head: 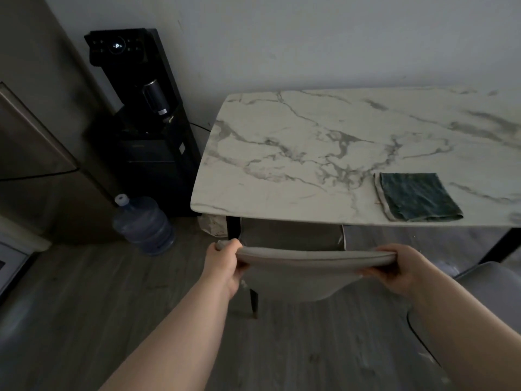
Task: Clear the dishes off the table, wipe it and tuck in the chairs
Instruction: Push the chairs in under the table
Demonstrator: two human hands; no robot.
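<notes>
A grey upholstered chair [298,277] stands at the near edge of the white marble table [296,153], its seat partly under the tabletop. My left hand [225,263] grips the left end of the chair's curved backrest. My right hand [397,270] grips the right end of the same backrest. A folded dark green cloth [417,196] lies flat on the table near its front edge, to the right of the chair. No dishes show on the visible part of the table.
A black water dispenser [149,117] stands against the wall left of the table, with a blue water jug [143,224] on the floor beside it. A second grey chair [490,280] shows at the right edge. Grey wood floor lies behind the chair.
</notes>
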